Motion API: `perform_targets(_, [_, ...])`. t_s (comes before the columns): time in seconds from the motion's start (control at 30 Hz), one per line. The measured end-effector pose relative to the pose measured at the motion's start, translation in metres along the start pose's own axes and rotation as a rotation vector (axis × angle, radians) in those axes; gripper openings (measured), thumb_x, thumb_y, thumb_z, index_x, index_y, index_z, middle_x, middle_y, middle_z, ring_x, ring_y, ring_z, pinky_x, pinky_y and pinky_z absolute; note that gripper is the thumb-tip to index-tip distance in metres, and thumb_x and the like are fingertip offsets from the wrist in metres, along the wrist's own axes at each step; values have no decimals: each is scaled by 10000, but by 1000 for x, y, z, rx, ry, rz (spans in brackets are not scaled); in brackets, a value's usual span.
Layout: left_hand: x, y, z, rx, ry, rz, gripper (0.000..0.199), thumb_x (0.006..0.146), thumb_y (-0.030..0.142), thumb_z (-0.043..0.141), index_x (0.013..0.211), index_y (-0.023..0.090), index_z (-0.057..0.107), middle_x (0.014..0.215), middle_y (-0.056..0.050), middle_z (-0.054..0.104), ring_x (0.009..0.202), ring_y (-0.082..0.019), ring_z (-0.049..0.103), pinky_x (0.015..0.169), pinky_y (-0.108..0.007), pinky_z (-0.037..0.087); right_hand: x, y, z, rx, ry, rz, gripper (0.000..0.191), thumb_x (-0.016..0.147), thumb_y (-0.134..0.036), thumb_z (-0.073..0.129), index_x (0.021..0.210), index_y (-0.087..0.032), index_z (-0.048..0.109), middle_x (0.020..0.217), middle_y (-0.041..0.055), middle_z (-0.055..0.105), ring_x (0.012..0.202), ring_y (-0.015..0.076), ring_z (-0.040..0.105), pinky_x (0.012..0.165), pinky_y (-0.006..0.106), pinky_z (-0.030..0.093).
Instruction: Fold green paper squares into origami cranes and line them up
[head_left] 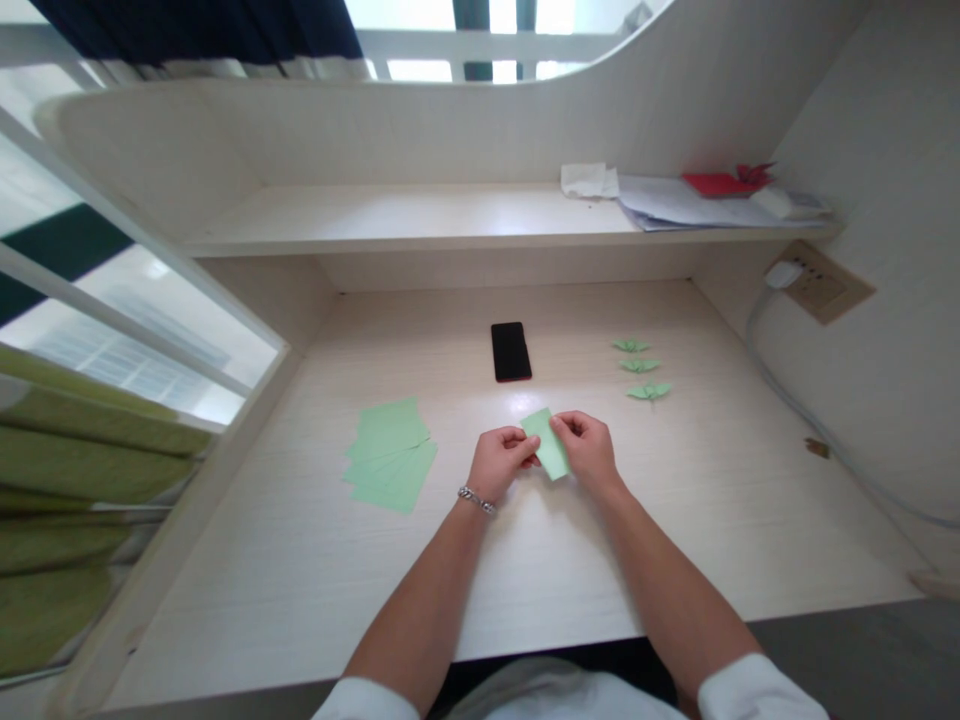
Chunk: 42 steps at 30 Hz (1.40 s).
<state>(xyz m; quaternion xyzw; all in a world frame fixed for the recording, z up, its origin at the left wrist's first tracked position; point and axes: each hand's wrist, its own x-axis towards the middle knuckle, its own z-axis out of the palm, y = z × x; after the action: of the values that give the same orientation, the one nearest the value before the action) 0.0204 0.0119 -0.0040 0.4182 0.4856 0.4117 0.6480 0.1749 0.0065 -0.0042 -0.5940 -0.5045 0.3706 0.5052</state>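
A small folded green paper is held just above the desk, between both hands. My left hand pinches its left edge with thumb and fingers. My right hand grips its upper right edge. To the left, several green paper sheets lie overlapping and fanned out on the desk. Three small folded green paper figures with pointed wings stand in a column on the right; the nearest green figure is the lowest in the view.
Beyond the hands lies a black phone. A raised shelf at the back bears white papers, a white tissue and a red item. On the right wall a cable hangs from a socket.
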Motion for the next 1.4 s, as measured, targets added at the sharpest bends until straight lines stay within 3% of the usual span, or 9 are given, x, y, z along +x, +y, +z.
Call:
perform_targets(0.17, [0, -1, 0, 31, 25, 23, 272, 643, 352, 782, 722, 121, 663, 563, -40, 659, 503, -136, 608, 499, -232, 470, 0, -3, 0, 20, 2, 11, 282, 770, -412, 630, 790, -141, 707, 717, 70, 695, 616, 181, 594, 559, 271, 460])
perform_targets(0.33, [-1, -5, 1, 24, -82, -39, 289, 636, 359, 786, 694, 111, 648, 592, -62, 679, 515, -137, 615, 500, -222, 459, 3, 0, -1, 42, 34, 32, 313, 745, -436, 653, 779, -132, 713, 714, 71, 698, 622, 179, 593, 573, 273, 453])
perform_targets(0.6, [3, 2, -9, 79, 77, 70, 270, 653, 356, 766, 707, 115, 657, 577, -55, 676, 520, -136, 622, 500, -214, 451, 8, 0, -10, 331, -162, 309, 455, 718, -537, 658, 889, -120, 720, 719, 77, 702, 581, 158, 606, 524, 254, 437])
perform_targets(0.73, [5, 5, -13, 117, 159, 131, 279, 670, 370, 749, 708, 112, 651, 588, -64, 683, 525, -137, 621, 515, -223, 462, 5, -3, -12, 224, -240, 266, 415, 703, -508, 684, 838, -118, 734, 680, 75, 698, 589, 161, 614, 552, 260, 457])
perform_targets(0.9, [6, 3, -13, 124, 176, 166, 278, 680, 372, 741, 732, 111, 658, 600, -64, 687, 535, -144, 627, 518, -231, 471, 1, -3, -9, 151, -303, 203, 370, 671, -414, 730, 896, -121, 740, 734, 77, 717, 628, 171, 629, 606, 276, 485])
perform_targets(1.4, [11, -4, -16, -15, 141, 119, 298, 656, 380, 766, 737, 119, 647, 590, -50, 671, 540, -138, 621, 506, -218, 451, 1, -7, -9, 116, -299, 188, 358, 662, -408, 728, 858, -109, 742, 632, 53, 678, 573, 156, 594, 570, 265, 458])
